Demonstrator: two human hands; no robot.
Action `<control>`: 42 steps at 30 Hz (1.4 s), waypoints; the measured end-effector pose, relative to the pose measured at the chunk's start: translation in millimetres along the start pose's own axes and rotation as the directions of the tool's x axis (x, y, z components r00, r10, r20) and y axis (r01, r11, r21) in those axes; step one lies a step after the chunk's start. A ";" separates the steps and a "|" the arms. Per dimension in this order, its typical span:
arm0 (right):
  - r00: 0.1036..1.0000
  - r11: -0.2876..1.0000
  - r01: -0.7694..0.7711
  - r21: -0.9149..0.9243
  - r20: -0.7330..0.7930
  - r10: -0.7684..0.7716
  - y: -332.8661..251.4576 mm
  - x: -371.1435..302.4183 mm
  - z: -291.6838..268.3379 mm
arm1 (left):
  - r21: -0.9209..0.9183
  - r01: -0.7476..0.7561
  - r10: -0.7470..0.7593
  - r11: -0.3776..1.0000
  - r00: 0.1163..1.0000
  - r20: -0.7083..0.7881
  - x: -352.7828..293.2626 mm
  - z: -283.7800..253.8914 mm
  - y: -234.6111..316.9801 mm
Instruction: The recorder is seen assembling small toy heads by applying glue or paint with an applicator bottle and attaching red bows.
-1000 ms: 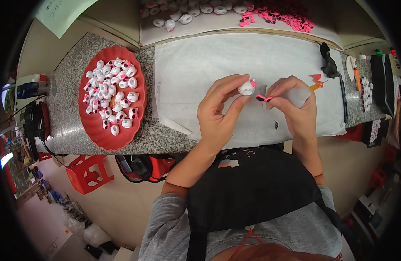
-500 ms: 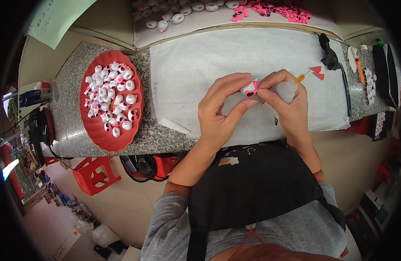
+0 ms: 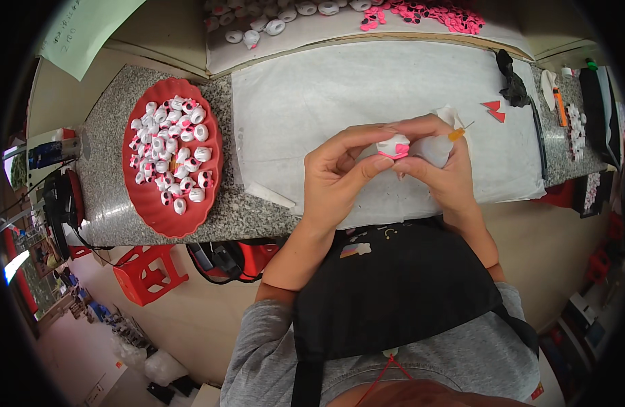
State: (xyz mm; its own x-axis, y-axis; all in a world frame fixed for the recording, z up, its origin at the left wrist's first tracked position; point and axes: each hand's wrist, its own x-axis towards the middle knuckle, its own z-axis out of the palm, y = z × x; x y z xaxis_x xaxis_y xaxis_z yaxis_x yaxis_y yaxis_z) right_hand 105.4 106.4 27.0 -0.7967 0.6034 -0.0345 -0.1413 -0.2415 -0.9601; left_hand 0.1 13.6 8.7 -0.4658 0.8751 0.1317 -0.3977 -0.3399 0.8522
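Between the fingertips of my left hand is a small white figurine head with pink trim along its near edge. The thumb and forefinger of my right hand touch the same head from the other side. Tucked in my right palm is a translucent squeeze bottle, its orange needle tip pointing up and away to the right. Both hands are closed, above the white sheet on the table. The underside of the head is hidden by my fingers.
At left a red scalloped tray holds many similar white heads with pink pieces. On the back shelf lie more white heads and a heap of pink pieces. Red paper pieces, a black crumpled cloth and an orange cutter lie at right.
The figurine head has been turned, so the pink and black glasses-like piece no longer faces up. My right fingers have shifted around it, and the bottle has moved slightly left and nearer.
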 end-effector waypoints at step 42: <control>0.997 0.996 -0.081 0.040 -0.012 0.081 -1.0 -0.6 -3.1 | 0.086 0.024 -0.022 0.996 1.000 -0.017 -1.3 2.2 2.3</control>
State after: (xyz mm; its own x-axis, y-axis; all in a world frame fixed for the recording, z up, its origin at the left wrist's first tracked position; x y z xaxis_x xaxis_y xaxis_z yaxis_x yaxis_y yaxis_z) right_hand 107.9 108.7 27.1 -0.7984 0.5908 -0.1160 -0.0995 -0.3195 -0.9424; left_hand 1.6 12.5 11.6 -0.4703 0.8764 0.1040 -0.3387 -0.2881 0.8957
